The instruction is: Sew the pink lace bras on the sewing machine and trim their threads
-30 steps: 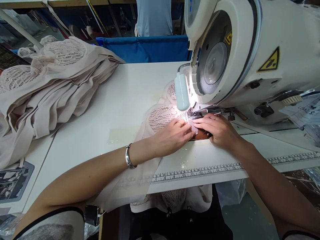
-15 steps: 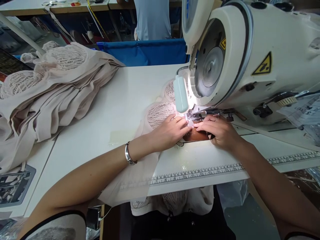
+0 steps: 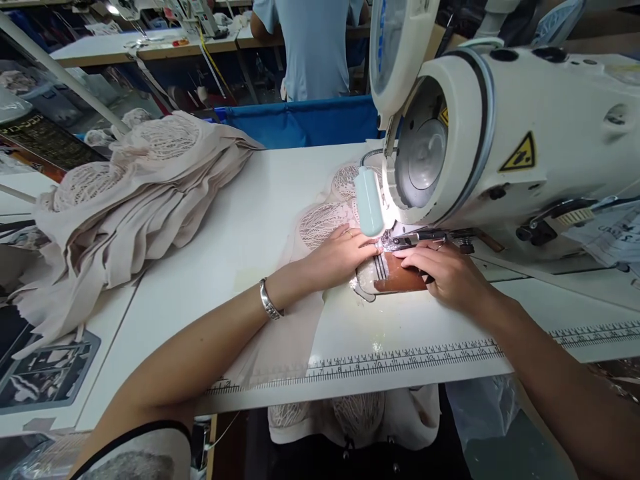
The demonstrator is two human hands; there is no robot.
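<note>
My left hand (image 3: 343, 257) lies flat, fingers stretched, on a pale pink garment with lace cups (image 3: 320, 227); its fingertips are close to the presser foot (image 3: 389, 241) of a white sewing machine (image 3: 565, 127). The garment's sheer part (image 3: 293, 340) trails under my left forearm to the table's front edge. Across from it, my right hand (image 3: 453, 273) rests with fingers extended beside the foot, over a brown plate (image 3: 407, 275). A small dark thing (image 3: 428, 278) shows under its fingers; whether the hand holds it I cannot tell. The fingertips hide the stitching point.
Pale pink lace garments (image 3: 165, 173) are piled at the left. A small lamp (image 3: 369, 201) hangs by the needle area. A printed ruler (image 3: 380, 365) runs along the table's front edge. Beyond a blue cloth bin (image 3: 305, 122) sits a person in a light blue shirt (image 3: 315, 50).
The view has shifted, so the scene sits lower and slightly right. My left fingertips have drawn slightly away from my right ones, and more of the plate by the foot is uncovered.
</note>
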